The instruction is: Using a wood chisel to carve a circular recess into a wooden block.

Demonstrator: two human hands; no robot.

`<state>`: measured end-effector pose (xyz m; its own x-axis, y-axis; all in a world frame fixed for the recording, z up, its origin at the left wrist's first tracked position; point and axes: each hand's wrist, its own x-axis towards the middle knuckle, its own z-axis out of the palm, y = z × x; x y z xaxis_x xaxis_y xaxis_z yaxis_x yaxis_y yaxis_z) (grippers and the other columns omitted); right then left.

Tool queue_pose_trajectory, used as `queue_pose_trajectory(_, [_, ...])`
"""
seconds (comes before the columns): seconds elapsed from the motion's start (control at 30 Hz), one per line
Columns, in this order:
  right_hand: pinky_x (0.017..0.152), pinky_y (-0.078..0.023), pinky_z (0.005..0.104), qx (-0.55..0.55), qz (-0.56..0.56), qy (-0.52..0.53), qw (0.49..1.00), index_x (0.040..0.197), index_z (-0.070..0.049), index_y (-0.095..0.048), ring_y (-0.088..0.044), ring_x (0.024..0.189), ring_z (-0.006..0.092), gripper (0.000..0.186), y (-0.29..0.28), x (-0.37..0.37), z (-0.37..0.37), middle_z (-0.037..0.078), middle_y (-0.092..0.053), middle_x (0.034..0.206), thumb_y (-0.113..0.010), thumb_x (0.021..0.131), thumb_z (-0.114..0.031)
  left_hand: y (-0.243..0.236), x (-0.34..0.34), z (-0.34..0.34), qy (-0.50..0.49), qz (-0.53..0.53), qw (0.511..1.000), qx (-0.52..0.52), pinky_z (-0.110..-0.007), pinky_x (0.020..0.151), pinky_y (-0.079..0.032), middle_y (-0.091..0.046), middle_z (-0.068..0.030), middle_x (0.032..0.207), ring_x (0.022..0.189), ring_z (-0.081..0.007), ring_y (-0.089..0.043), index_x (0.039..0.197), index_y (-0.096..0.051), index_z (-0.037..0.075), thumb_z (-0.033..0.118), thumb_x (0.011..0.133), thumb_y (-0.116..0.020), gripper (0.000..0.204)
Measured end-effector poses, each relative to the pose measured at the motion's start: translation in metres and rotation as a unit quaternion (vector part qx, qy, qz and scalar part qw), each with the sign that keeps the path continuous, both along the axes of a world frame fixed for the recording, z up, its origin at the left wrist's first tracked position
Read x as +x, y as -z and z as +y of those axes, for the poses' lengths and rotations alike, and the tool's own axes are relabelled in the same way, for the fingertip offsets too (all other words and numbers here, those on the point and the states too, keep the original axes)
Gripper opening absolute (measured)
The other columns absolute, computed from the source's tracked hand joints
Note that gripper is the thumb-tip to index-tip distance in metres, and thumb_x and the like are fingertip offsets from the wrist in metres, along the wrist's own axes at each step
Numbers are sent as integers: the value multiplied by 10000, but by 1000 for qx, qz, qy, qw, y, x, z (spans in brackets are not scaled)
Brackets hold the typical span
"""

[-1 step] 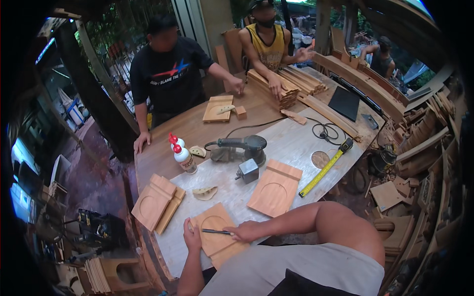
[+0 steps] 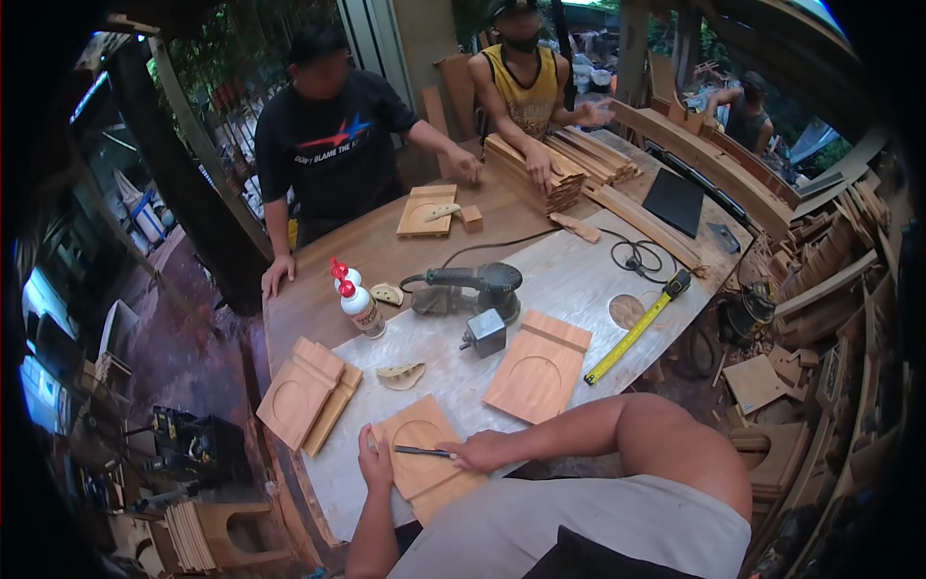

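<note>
In the head view, low at the centre of the frame, I see the right hand (image 2: 482, 452) closed narrowly around one end of a slim dark tool (image 2: 422, 451). The left hand (image 2: 377, 467), left of it, grips the left edge of a wooden board (image 2: 429, 475). That board lies between both hands, under the tool, pale tan, with a round outline toward its upper end.
</note>
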<state>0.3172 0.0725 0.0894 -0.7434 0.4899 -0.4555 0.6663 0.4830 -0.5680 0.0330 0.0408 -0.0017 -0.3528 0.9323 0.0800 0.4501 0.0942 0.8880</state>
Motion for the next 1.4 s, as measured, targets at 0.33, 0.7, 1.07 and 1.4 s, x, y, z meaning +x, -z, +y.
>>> queue_pose_trajectory(0.33, [762,-528,543,15,33,13,999,1546,-242,-346,-688,851,430,579,28,0,2,233,-711,913,-432,1000,-413,4,-4,0,-13,47,999,5,-432,874,-539,-702,-230,1135,1032,-354,-699,1436,-484,115,207,957,-618,506])
queue_pose_trajectory(0.7, [787,-534,494,14,111,50,992,1524,-258,-424,-687,883,396,482,17,21,-4,190,-713,931,-469,1046,-298,-19,2,0,-40,-12,998,-49,-446,735,-534,-724,-193,846,820,-364,-716,1346,-508,161,228,929,-648,445])
queue_pose_trajectory(1.07, [732,-544,528,22,41,58,997,1508,-299,-439,-680,773,431,468,-6,9,-10,230,-691,823,-469,1042,-309,-7,-7,4,-47,-12,995,-82,-307,590,-438,-633,-47,654,593,-96,-533,1144,-562,82,228,998,-608,212])
queue_pose_trajectory(1.4, [737,-543,529,31,30,56,998,1495,-327,-453,-679,763,433,452,2,7,-2,235,-682,800,-468,1043,-324,-9,-5,7,-49,6,994,-101,-323,582,-431,-609,-42,639,583,-109,-527,1113,-561,102,273,1006,-600,206])
